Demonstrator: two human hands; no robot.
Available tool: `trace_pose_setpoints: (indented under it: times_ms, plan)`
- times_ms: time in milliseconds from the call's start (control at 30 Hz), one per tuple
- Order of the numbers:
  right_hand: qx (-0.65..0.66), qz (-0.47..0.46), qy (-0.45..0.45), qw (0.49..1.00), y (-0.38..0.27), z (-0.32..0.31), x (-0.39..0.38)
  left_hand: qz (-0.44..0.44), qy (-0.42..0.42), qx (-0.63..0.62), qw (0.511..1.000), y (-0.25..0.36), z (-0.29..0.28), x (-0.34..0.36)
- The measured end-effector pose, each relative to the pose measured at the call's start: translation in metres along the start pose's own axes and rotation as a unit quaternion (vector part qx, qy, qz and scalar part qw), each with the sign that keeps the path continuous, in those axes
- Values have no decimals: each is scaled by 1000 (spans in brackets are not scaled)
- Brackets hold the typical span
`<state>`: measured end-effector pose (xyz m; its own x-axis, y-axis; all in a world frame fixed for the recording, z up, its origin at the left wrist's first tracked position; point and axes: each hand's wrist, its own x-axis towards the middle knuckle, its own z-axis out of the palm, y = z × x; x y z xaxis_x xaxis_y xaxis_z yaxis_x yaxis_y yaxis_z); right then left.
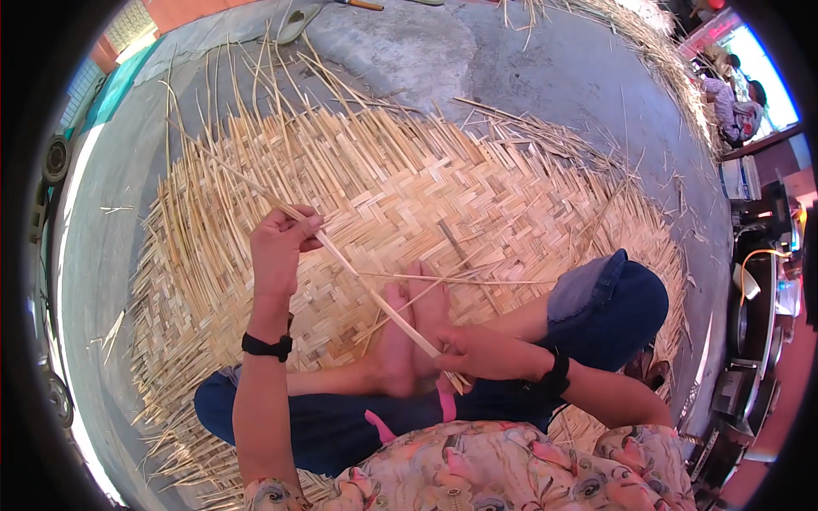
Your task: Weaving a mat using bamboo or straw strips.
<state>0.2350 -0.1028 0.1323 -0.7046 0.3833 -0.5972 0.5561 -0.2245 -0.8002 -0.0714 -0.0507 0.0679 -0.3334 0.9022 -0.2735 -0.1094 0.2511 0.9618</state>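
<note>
Hands: left hand (279, 243), raised, fingers pinched around the upper part of a long bamboo strip (358, 277); right hand (481, 351), low by the bare feet (413, 328), closed on the strip's lower end. The strip runs diagonally between them above a large woven bamboo mat (443, 183) spread on the concrete floor (545, 68), the person seated cross-legged on it.

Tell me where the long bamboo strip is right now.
The long bamboo strip runs diagonally across mid-frame above the woven mat, held between the left hand and the right hand.
</note>
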Motion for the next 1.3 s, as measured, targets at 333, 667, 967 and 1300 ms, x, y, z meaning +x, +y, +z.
trace_pose_setpoints:
  times_ms: [333, 667, 967, 1300]
  plan:
    - [330, -23, 219, 918, 51, 24, -31, -26, -104, 158, 982, 24, 15, -11]
    - [397, -107, 335, 848, 44, 32, -25, 50, -295, 417, 858, -68, 79, -50]
    - [411, -51, 184, 891, 52, 27, 10, -170, -374, -69, 909, -12, 69, -83]
    - [348, -75, 219, 908, 51, 29, 19, -153, -339, -106, 922, -30, 72, -90]
